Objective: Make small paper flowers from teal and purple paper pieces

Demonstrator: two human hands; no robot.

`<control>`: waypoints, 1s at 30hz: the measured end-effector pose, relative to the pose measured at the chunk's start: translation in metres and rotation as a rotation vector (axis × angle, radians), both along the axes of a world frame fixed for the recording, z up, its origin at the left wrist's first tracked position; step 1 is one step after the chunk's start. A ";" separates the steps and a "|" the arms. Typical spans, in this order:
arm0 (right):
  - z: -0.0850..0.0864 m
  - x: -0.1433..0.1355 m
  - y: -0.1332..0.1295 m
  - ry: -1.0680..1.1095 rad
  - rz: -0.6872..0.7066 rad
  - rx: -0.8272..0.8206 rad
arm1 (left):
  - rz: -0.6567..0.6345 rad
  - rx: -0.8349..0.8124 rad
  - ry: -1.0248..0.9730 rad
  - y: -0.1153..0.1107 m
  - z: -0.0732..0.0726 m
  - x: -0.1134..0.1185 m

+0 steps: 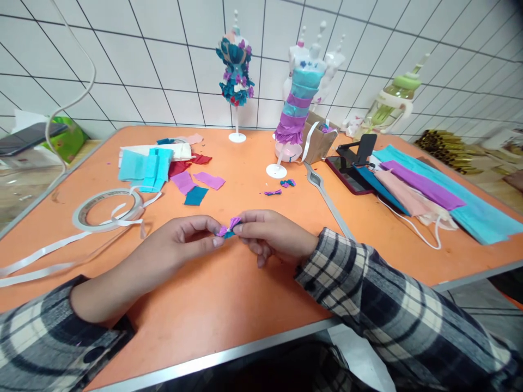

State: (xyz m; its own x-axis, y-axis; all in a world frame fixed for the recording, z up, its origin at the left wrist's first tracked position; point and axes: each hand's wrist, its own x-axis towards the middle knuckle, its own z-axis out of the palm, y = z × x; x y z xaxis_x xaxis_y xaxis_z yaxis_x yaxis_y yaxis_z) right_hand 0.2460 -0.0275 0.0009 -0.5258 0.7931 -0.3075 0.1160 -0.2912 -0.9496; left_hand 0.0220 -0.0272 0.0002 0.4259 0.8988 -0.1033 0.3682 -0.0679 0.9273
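A small bow of purple and teal crepe paper (229, 228) is held between both hands above the orange table (196, 305). My left hand (183, 239) pinches its left end between thumb and fingers. On its right end, my right hand (272, 231) closes with thumb and index finger, the other fingers curled below. Two similar small bows lie beyond the hands, one flat and thin (273, 193), the other fuller (287, 183). Purple paper pieces (183, 183) and a teal square (196, 196) rest to the left of them.
A roll of white double-sided tape (84, 212) with loose strips is at left. Behind stand a decorated mannequin (237, 71) and a blue-purple one (300, 98). Scissors or a metal strip (327, 198), a phone (347, 177), long crepe sheets (478, 212) and a bottle (392, 103) are at right.
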 end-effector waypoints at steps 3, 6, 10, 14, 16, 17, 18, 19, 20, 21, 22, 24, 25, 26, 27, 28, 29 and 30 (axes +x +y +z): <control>-0.003 0.001 -0.003 -0.125 -0.214 0.629 | 0.069 -0.063 -0.074 -0.001 -0.004 -0.001; -0.005 0.004 -0.003 -0.258 -0.172 1.295 | 0.038 -0.115 -0.101 -0.001 -0.006 -0.003; -0.008 0.004 0.000 -0.394 -0.082 1.519 | -0.077 -0.115 -0.057 0.001 -0.004 -0.005; -0.010 0.000 0.000 -0.293 -0.119 1.237 | 0.054 0.119 -0.016 -0.001 0.001 0.000; -0.010 -0.003 -0.002 -0.281 -0.138 1.044 | 0.134 0.269 0.027 -0.003 0.004 0.003; -0.010 -0.004 -0.003 -0.283 -0.143 0.951 | 0.156 0.329 0.066 -0.005 0.006 0.005; -0.009 -0.006 -0.004 -0.282 -0.146 0.867 | 0.165 0.373 0.115 -0.006 0.007 0.005; -0.009 -0.007 -0.006 -0.277 -0.151 0.795 | 0.163 0.401 0.164 -0.007 0.008 0.005; -0.008 -0.008 -0.006 -0.269 -0.155 0.733 | 0.156 0.415 0.205 -0.008 0.009 0.005; -0.008 -0.008 -0.007 -0.257 -0.159 0.679 | 0.148 0.418 0.232 -0.009 0.009 0.004; -0.008 -0.009 -0.007 -0.243 -0.164 0.628 | 0.141 0.413 0.247 -0.009 0.009 0.004; -0.008 -0.009 -0.007 -0.208 -0.174 0.529 | 0.130 0.398 0.246 -0.008 0.008 0.003; -0.009 -0.009 -0.007 -0.195 -0.172 0.482 | 0.126 0.385 0.238 -0.008 0.007 0.003; -0.009 -0.009 -0.006 -0.187 -0.165 0.442 | 0.120 0.370 0.228 -0.007 0.007 0.003; -0.009 -0.009 -0.006 -0.183 -0.160 0.413 | 0.115 0.357 0.219 -0.007 0.007 0.004; -0.009 -0.009 -0.006 -0.179 -0.164 0.402 | 0.109 0.347 0.213 -0.007 0.007 0.004; -0.009 -0.009 -0.006 -0.172 -0.175 0.410 | 0.104 0.342 0.212 -0.007 0.007 0.005; -0.008 -0.009 -0.006 -0.165 -0.195 0.439 | 0.099 0.345 0.217 -0.007 0.007 0.005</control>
State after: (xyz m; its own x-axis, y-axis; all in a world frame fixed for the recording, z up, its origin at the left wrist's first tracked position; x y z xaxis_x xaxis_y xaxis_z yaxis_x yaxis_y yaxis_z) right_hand 0.2372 -0.0334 -0.0075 -0.3277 0.9447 0.0104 0.2577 0.1000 -0.9610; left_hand 0.0273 -0.0340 0.0071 0.3376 0.9318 0.1331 0.5724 -0.3155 0.7568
